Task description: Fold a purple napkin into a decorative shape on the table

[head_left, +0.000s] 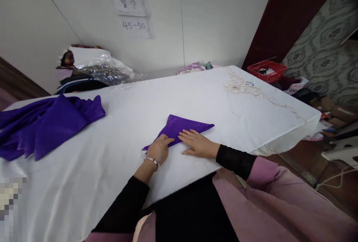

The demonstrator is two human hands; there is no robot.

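A purple cloth napkin (pixel 184 123), folded into a triangle, lies on the white tablecloth (pixel 134 107) in front of me. My left hand (pixel 159 149), with a bracelet at the wrist, is closed at the napkin's near left edge, its fingers bent over the fabric. On the near right edge rests my right hand (pixel 198 144), open and flat, with its fingertips on the cloth. The napkin's left tip sticks out beyond my left hand. Part of the near edge is hidden under both hands.
A loose heap of purple cloths (pixel 58 122) lies at the left. Folded fabrics under clear plastic (pixel 109 70) stand by the wall. At the back right is a red basket (pixel 267 71). Handwritten paper signs (pixel 130 7) hang on the wall, and embroidery marks the tablecloth's right end.
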